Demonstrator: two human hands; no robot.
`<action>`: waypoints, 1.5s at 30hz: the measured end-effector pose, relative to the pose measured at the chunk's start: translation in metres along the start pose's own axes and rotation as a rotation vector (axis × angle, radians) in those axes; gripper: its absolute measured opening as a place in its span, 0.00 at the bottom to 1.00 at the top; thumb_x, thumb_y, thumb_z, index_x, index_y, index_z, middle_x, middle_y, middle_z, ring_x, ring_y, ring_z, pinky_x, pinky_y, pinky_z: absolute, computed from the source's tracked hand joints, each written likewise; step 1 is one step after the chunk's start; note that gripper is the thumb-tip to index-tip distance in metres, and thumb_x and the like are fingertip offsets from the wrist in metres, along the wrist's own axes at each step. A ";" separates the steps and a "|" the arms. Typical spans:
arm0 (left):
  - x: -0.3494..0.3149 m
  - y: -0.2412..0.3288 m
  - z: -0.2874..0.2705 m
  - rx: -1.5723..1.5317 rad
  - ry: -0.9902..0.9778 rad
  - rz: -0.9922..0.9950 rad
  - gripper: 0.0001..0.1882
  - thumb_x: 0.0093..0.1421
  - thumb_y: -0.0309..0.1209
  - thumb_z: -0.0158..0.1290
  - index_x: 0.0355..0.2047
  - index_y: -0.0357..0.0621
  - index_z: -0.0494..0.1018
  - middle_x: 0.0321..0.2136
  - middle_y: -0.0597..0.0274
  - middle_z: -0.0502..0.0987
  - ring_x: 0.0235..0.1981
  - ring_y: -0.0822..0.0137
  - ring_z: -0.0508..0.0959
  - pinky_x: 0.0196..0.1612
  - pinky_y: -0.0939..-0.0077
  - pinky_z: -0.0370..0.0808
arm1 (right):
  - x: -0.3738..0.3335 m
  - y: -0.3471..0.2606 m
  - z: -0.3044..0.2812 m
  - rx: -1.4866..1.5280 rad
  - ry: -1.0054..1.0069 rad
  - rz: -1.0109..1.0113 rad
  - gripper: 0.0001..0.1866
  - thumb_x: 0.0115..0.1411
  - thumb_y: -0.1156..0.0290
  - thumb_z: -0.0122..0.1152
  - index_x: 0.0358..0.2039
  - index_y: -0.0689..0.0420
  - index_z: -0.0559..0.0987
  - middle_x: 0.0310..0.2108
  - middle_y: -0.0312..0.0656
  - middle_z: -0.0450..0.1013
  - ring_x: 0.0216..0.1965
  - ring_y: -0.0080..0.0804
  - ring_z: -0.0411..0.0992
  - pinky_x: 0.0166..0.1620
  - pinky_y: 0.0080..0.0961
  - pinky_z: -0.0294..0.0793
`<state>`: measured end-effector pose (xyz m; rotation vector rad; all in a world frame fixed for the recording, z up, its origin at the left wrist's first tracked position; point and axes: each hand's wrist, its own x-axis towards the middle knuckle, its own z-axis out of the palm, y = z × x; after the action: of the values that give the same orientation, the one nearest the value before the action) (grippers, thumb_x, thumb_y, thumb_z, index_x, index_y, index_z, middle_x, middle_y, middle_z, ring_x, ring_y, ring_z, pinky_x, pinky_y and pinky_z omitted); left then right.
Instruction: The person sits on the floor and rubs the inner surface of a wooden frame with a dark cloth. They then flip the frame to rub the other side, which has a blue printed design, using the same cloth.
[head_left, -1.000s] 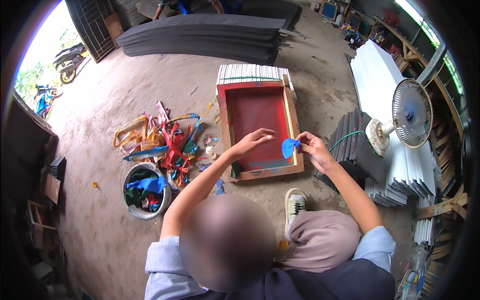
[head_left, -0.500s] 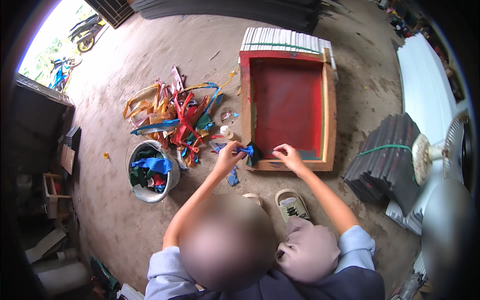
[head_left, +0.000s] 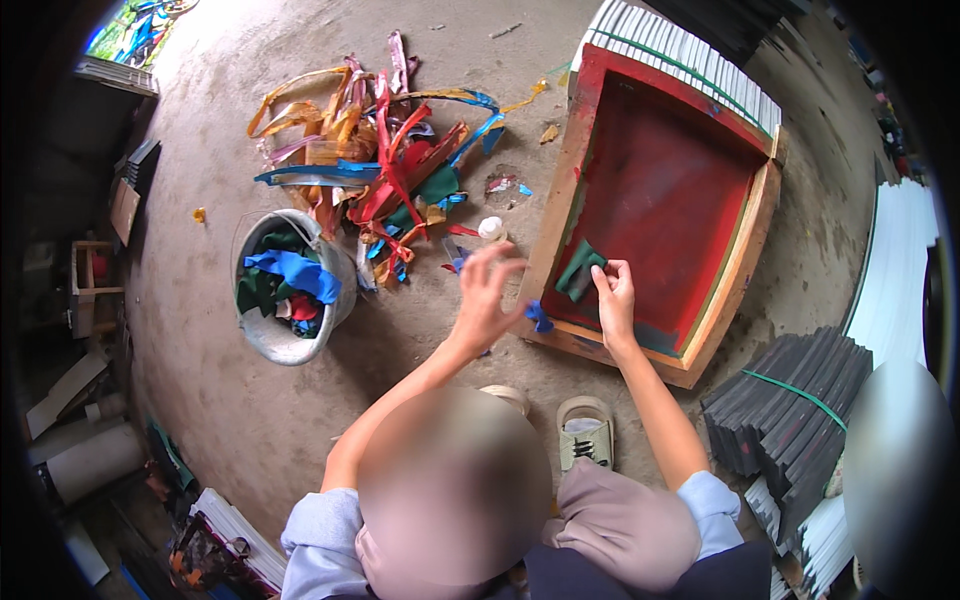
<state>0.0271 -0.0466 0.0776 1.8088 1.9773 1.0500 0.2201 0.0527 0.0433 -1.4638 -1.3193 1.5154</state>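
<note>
A wooden-framed screen (head_left: 735, 290) with a dark red inner sheet (head_left: 670, 190) lies in front of me, tilted in view. My right hand (head_left: 615, 295) is over its near part, thumb and fingers pinching a dark green cloth scrap (head_left: 576, 270). My left hand (head_left: 486, 295) hovers just left of the frame, fingers apart and holding nothing. Close by its fingertips, a small crumpled blue cloth scrap (head_left: 538, 316) rests at the frame's near left corner. A small white round thing (head_left: 490, 228) sits on the floor beyond my left hand.
Left of me stands a bucket (head_left: 285, 345) of coloured cloth scraps. A tangled heap of coloured strips (head_left: 385, 150) covers the floor beyond it. White sheets (head_left: 690, 60) are stacked under the frame's far end. At right is a tied bundle of dark sheets (head_left: 790, 400).
My left hand has let go of the blue scrap and opened. My right hand, empty before, now holds the green scrap over the red sheet. The whole view has turned and shifted.
</note>
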 end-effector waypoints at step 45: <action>0.093 0.111 0.033 0.183 -0.450 0.416 0.18 0.55 0.39 0.59 0.39 0.40 0.71 0.32 0.52 0.77 0.35 0.50 0.80 0.37 0.58 0.77 | -0.026 -0.035 -0.090 0.725 -0.069 0.141 0.13 0.64 0.79 0.53 0.49 0.64 0.73 0.46 0.44 0.76 0.47 0.33 0.75 0.54 0.33 0.74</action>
<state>0.1141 0.0478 0.1524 2.3687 1.5057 0.4923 0.3046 0.0588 0.0959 -1.0448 -0.5860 1.8789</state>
